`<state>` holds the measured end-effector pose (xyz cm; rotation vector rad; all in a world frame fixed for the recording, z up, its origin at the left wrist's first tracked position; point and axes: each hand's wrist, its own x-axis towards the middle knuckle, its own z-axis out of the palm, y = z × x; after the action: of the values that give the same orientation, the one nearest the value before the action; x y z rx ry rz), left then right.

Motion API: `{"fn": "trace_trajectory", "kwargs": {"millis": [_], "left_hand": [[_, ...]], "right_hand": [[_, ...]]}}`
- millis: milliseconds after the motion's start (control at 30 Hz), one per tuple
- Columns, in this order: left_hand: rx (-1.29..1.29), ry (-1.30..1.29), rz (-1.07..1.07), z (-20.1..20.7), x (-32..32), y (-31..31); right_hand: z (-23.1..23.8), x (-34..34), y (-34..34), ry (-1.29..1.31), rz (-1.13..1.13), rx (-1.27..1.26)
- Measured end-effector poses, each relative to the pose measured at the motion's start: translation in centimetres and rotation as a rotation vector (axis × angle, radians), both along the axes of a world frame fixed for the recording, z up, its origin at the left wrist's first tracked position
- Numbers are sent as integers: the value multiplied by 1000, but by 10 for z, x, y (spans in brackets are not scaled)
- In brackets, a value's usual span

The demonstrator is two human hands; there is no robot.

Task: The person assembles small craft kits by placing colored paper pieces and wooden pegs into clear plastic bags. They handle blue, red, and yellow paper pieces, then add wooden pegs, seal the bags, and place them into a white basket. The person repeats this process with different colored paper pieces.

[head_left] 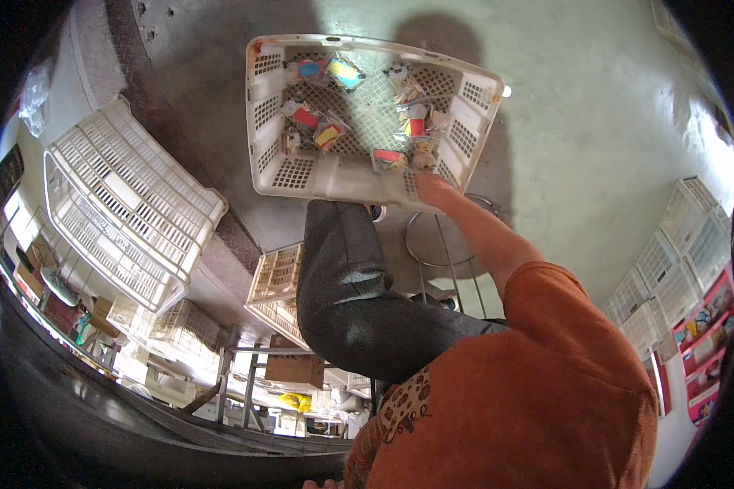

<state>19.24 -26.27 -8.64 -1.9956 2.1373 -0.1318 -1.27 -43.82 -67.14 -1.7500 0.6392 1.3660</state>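
A white plastic crate with mesh-like walls stands in front of me on the floor side of my knee. Inside lie several small clear packets, among them one with a blue-and-yellow label, one with a red label and one with light brown contents. My right hand reaches over the near rim, close to that brown packet. Its fingers are mostly hidden, so a grip cannot be made out. Only a few fingertips of my left hand show at the bottom edge, below my orange shirt.
Large white slatted crates are stacked on the left, with a cream crate beside my leg. A round metal stool frame stands under my right arm. Clear bins and a pink rack line the right side.
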Motion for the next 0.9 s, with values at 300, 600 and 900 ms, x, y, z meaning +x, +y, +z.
{"fn": "trace_trajectory", "kwargs": {"millis": [300,600,900], "left_hand": [[-36,59,-177,-8,23,-14],[-75,62,-163,-14,24,-6],[-71,80,-164,-10,18,1]], "right_hand": [[-50,6,-30,-343,-611,-405],[-139,71,-120,-157,-1246,-399],[-99,72,-148,-152,-1185,-51]]}}
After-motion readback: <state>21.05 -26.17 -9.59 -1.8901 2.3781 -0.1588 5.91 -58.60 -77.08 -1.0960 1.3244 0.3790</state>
